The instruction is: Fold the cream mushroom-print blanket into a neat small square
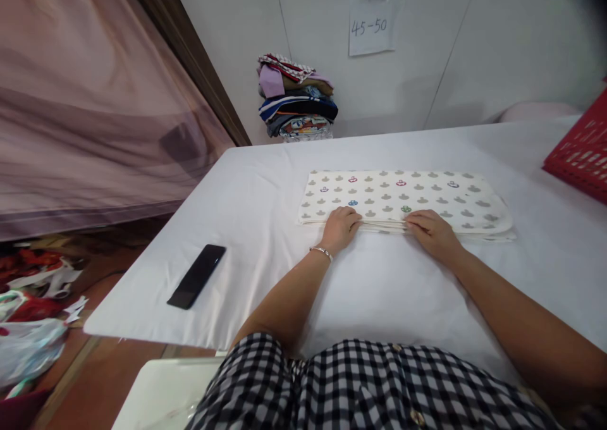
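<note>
A folded white cloth [386,196] printed with grey motifs and a few coloured ones lies flat as a long strip on the white-covered table [265,227]. My left hand [340,229] grips its near edge, left of the middle, with the fingers pinched on the layers; a bracelet [322,251] circles that wrist. Farther right along the same edge, my right hand [432,233] pinches the cloth between thumb and fingers. Several layers show along the near side, and the cloth's right end is rounded and slightly uneven.
A black phone [196,276] lies at the table's left. Folded clothes [298,98] are stacked by the back wall, near a paper [372,26] marked 45-50. A red basket [581,148] stands at the right edge. A pink curtain [95,101] hangs left, above bags [33,348] on the floor.
</note>
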`<state>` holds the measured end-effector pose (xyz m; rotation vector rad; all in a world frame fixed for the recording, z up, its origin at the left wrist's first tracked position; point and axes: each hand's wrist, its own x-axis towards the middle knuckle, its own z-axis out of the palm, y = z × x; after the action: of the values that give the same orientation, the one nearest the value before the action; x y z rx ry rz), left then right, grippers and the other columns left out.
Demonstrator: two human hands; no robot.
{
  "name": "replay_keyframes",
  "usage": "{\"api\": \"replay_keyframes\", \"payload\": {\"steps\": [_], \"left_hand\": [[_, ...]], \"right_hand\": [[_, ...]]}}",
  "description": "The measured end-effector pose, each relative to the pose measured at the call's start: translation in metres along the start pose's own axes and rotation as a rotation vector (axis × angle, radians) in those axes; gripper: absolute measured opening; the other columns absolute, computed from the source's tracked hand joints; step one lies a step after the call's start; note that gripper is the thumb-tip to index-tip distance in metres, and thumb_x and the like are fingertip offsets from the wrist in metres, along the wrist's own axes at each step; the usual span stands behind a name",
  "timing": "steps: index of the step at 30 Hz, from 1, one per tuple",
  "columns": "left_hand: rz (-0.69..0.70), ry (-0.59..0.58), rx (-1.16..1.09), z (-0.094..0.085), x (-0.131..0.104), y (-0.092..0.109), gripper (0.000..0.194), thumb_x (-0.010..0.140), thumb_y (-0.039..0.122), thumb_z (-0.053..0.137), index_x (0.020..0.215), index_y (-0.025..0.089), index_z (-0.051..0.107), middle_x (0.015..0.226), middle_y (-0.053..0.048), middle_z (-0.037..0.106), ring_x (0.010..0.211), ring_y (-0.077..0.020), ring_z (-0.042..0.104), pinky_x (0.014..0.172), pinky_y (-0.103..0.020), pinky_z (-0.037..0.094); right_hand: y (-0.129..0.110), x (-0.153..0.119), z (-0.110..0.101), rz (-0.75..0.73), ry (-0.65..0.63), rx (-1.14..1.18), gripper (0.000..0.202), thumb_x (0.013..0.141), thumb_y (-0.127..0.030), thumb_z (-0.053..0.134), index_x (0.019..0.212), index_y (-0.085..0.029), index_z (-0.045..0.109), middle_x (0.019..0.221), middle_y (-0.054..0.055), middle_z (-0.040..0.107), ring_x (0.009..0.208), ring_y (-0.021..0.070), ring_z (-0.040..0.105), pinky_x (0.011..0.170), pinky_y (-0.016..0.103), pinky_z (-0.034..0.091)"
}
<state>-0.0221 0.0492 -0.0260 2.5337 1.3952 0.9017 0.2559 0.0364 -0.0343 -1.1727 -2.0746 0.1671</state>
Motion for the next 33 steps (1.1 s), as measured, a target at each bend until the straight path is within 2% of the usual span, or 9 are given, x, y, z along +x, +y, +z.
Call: {"api": "replay_keyframes", "payload": {"steps": [6, 8, 11, 16, 24, 29, 33], "left_hand": [[0.059, 0.065, -0.014, 0.0032, -0.0006, 0.0022, 0.007, 0.088, 0.023, 0.057, 0.088, 0.021, 0.064, 0.11, -0.006, 0.061, 0.105, -0.0191, 0.052, 0.088, -0.035, 0.042], [0.054, 0.062, -0.012, 0.0047, -0.0005, 0.0022, 0.007, 0.088, 0.024, 0.058, 0.091, 0.021, 0.064, 0.111, -0.006, 0.061, 0.106, -0.019, 0.052, 0.089, -0.035, 0.042], [0.012, 0.04, 0.004, 0.0058, 0.0005, 0.002, 0.011, 0.088, 0.026, 0.059, 0.097, 0.022, 0.064, 0.106, -0.005, 0.063, 0.101, -0.019, 0.053, 0.087, -0.034, 0.042], [-0.021, -0.027, 0.026, 0.0051, 0.0031, 0.003, 0.016, 0.092, 0.027, 0.052, 0.086, 0.02, 0.066, 0.094, -0.004, 0.064, 0.091, -0.0174, 0.054, 0.083, -0.033, 0.042], [0.027, -0.098, 0.171, 0.0008, 0.0031, 0.0059, 0.018, 0.094, 0.028, 0.049, 0.092, 0.021, 0.065, 0.099, -0.004, 0.063, 0.092, -0.0176, 0.053, 0.081, -0.033, 0.04], [0.021, -0.115, 0.209, -0.0009, 0.0064, 0.0072, 0.022, 0.096, 0.028, 0.045, 0.088, 0.019, 0.064, 0.094, -0.004, 0.064, 0.088, -0.0175, 0.054, 0.077, -0.032, 0.04], [-0.01, -0.095, 0.234, -0.0001, 0.0087, 0.009, 0.024, 0.097, 0.028, 0.042, 0.088, 0.018, 0.062, 0.093, -0.006, 0.064, 0.088, -0.018, 0.054, 0.076, -0.031, 0.04]], "right_hand": [[0.0009, -0.0009, 0.0028, -0.015, 0.059, 0.016, 0.016, 0.089, -0.026, 0.051, 0.095, -0.025, 0.066, 0.1, 0.005, 0.064, 0.096, 0.0222, 0.058, 0.084, 0.039, 0.05], [-0.0005, -0.0014, 0.0028, -0.039, 0.06, 0.007, 0.016, 0.089, -0.024, 0.051, 0.094, -0.024, 0.065, 0.099, 0.005, 0.064, 0.096, 0.022, 0.058, 0.085, 0.039, 0.049], [-0.0035, -0.0017, 0.0023, -0.069, 0.061, -0.01, 0.015, 0.089, -0.022, 0.05, 0.094, -0.023, 0.065, 0.099, 0.006, 0.064, 0.095, 0.0222, 0.058, 0.085, 0.039, 0.049], [-0.0063, -0.0012, 0.0018, -0.119, 0.063, -0.095, 0.018, 0.09, -0.022, 0.048, 0.094, -0.02, 0.066, 0.097, 0.009, 0.065, 0.092, 0.0235, 0.057, 0.083, 0.041, 0.048], [-0.003, 0.0004, 0.0011, -0.169, -0.031, -0.163, 0.019, 0.091, -0.025, 0.049, 0.097, -0.019, 0.066, 0.099, 0.009, 0.066, 0.092, 0.0238, 0.057, 0.082, 0.041, 0.048], [-0.0037, 0.0003, 0.0025, -0.11, -0.03, -0.169, 0.02, 0.092, -0.026, 0.048, 0.098, -0.02, 0.065, 0.098, 0.008, 0.066, 0.091, 0.0235, 0.057, 0.081, 0.04, 0.048], [-0.0077, 0.0018, 0.0026, -0.097, 0.023, -0.153, 0.019, 0.091, -0.025, 0.046, 0.093, -0.02, 0.065, 0.093, 0.008, 0.066, 0.088, 0.0227, 0.058, 0.078, 0.038, 0.048]]}}
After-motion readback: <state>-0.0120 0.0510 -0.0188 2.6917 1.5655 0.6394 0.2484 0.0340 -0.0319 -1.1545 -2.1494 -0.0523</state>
